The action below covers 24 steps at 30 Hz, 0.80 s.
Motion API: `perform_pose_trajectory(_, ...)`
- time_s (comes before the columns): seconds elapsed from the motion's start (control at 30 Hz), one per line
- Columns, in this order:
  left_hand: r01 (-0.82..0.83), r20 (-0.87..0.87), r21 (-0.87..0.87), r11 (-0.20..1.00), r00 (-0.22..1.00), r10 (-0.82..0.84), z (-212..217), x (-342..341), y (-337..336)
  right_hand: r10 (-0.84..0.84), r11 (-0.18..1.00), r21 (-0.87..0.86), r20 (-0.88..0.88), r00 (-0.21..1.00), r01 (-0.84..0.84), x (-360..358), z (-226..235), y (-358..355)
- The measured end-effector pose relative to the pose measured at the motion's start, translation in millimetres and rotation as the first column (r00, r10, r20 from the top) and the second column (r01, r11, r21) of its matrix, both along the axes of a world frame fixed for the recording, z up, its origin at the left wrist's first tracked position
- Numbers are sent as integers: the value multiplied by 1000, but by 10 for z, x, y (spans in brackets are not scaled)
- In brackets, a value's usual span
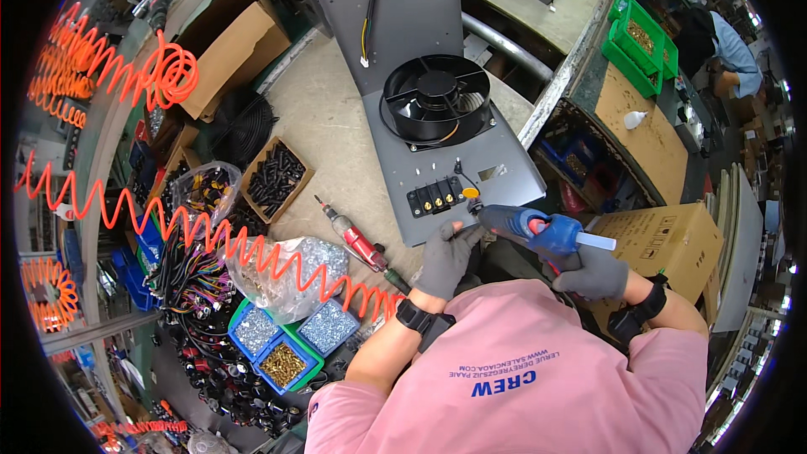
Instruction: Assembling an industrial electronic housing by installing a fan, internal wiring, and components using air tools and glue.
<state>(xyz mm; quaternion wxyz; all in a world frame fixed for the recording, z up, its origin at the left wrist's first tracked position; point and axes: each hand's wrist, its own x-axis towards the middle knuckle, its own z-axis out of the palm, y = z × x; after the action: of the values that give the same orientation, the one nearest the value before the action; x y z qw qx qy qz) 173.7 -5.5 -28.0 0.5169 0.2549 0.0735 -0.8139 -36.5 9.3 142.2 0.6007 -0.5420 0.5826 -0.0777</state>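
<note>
My right hand [593,276], in a grey glove, is closed round the handle of a blue hot glue gun [508,223]. A whitish glue stick [595,241] sticks out of its back end. The nozzle points at the near part of a grey metal panel [513,170], beside a small yellow disc [471,192]. My gloved left hand [445,261] is at the panel's near edge, fingers apart, one fingertip bare. Just beyond it is a black terminal block [435,197] with brass-coloured contacts. A round black fan [437,97] sits farther up the panel.
A red pneumatic screwdriver [357,240] on a coiled orange hose [244,244] lies left of my left hand. Bins of screws [284,365], a plastic bag [294,273] and a box of black parts [276,178] stand at left. A cardboard carton [664,244] is at right.
</note>
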Motion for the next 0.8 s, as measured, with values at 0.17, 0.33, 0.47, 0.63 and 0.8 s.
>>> perform_pose_trajectory(0.17, -3, -18, -9, 1000, 1000, 3, -12, 0, -5, -65, 996, 60, 5, 998, 64, 25, 37, -18)
perform_pose_trajectory(0.33, -16, -19, 11, 1000, 1000, 16, -1, -11, -22, -77, 991, 112, -31, 997, 80, -43, 66, -18)
perform_pose_trajectory(0.47, -16, -18, 78, 997, 1000, 18, 46, -18, -38, -86, 996, 0, -8, 996, 86, -105, 9, 34)
perform_pose_trajectory(0.63, -36, 8, 45, 998, 999, 36, 143, -29, -57, -115, 993, -13, 44, 992, 115, -162, -98, 47)
perform_pose_trajectory(0.8, -16, -23, 64, 998, 1000, 18, 80, -1, -36, -205, 977, 77, 125, 971, 197, -191, -154, 79)
